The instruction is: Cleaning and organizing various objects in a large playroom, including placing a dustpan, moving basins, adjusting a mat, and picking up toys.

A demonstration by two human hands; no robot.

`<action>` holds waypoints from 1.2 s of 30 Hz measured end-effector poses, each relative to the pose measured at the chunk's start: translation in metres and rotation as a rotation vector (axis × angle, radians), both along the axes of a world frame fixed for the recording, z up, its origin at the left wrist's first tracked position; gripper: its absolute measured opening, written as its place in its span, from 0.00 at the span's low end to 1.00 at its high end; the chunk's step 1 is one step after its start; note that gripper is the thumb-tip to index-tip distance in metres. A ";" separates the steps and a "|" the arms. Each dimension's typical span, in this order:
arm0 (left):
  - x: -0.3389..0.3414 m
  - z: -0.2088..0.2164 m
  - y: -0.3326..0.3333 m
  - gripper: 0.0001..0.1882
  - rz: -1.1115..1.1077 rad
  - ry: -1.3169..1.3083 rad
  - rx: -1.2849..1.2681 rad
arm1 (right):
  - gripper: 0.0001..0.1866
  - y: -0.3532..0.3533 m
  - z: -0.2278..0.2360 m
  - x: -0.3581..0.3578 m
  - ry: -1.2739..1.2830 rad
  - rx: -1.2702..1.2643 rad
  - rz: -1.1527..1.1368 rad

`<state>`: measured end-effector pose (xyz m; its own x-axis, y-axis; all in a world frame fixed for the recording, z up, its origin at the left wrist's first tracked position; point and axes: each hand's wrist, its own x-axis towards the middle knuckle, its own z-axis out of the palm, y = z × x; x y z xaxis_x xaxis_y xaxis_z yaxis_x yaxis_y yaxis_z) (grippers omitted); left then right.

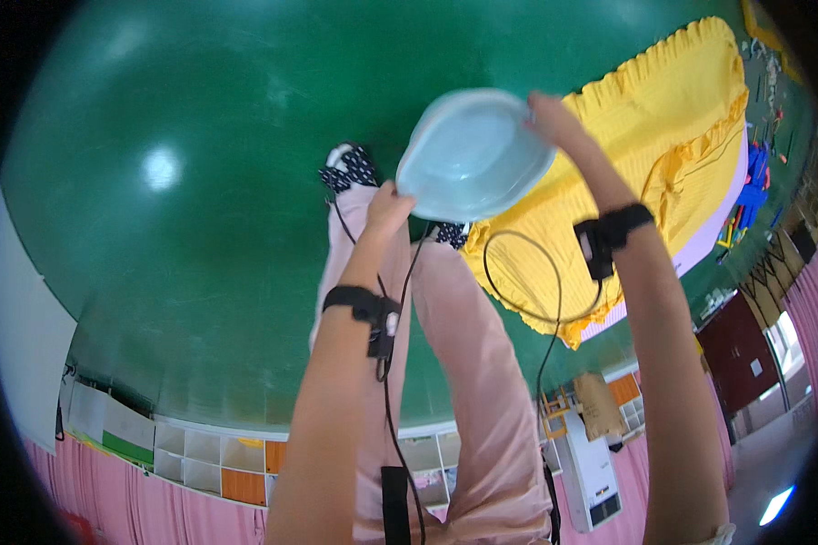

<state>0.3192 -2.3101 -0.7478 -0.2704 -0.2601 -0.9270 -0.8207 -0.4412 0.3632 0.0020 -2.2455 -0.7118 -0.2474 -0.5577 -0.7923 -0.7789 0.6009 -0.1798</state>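
A light blue plastic basin [473,159] is held up in front of me, tilted so that I see into it. My left hand [389,211] is closed on its near left rim. At the opposite, right side, my right hand [552,120] grips the rim with bent fingers. Both hands and the basin are a little smeared by motion. Below the basin, its edge covers part of my feet. To the right, a yellow ruffled cloth [600,209] lies spread on the green floor [236,245], partly behind my right forearm.
Black cables [554,309] hang from my wrist straps across my legs. A pale purple sheet [720,218] shows under the cloth. Colourful toys [756,186] lie scattered at far right. Cubby shelves [200,459] and a white appliance [591,472] stand along the lower edge.
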 end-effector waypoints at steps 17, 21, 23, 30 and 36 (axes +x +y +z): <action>-0.070 0.635 -0.285 0.12 -0.282 0.456 -0.617 | 0.22 -0.067 0.610 0.052 -0.668 -0.341 -0.702; -0.059 0.660 -0.244 0.27 -0.250 0.731 -0.457 | 0.20 -0.040 0.622 0.041 -0.687 -0.620 -0.787; -0.060 0.668 -0.213 0.33 -0.170 0.767 -0.500 | 0.21 -0.031 0.612 0.023 -0.661 -0.723 -0.788; -0.097 0.656 -0.203 0.32 -0.377 0.409 -0.521 | 0.22 -0.051 0.614 -0.034 -0.238 -0.437 -0.362; -0.160 0.656 -0.239 0.32 -0.403 0.343 -0.555 | 0.16 -0.087 0.622 -0.091 -0.282 -0.385 -0.414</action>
<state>0.1591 -2.5495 -0.0919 -0.6923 -0.4833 -0.5359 -0.6806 0.1903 0.7075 -0.0886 -2.3324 -0.0900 -0.3148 -0.7185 -0.6202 -0.3864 0.6939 -0.6077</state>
